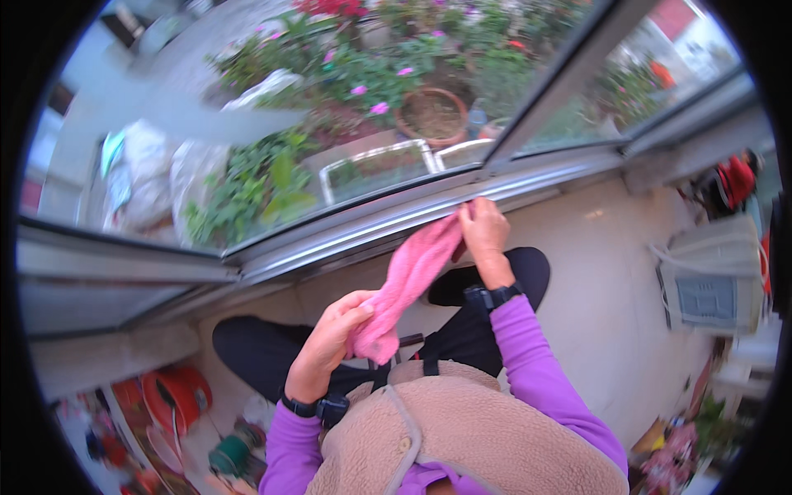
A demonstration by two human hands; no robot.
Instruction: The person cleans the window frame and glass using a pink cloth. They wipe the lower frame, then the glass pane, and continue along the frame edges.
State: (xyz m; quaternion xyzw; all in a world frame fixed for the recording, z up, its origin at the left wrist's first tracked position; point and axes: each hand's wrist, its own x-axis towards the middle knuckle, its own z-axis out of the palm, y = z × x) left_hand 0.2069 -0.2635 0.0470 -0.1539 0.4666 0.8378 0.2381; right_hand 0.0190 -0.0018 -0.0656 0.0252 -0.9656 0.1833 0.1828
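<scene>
2 hands grip 1 pink cloth, which stretches diagonally between them. Left hand: fingers curled together and clamped on the cloth's lower, bunched end, just above a beige fleece vest; a black wrist device sits below those fingers. Right hand: fingertips pinched shut on the cloth's upper end, pressed at the metal window track. A black watch sits on that wrist, with a purple sleeve behind it. Beyond the right fingertips, the window frame rises. Past the glass, a terracotta pot stands among flowering plants. Well right of the fingers sits a white appliance.
</scene>
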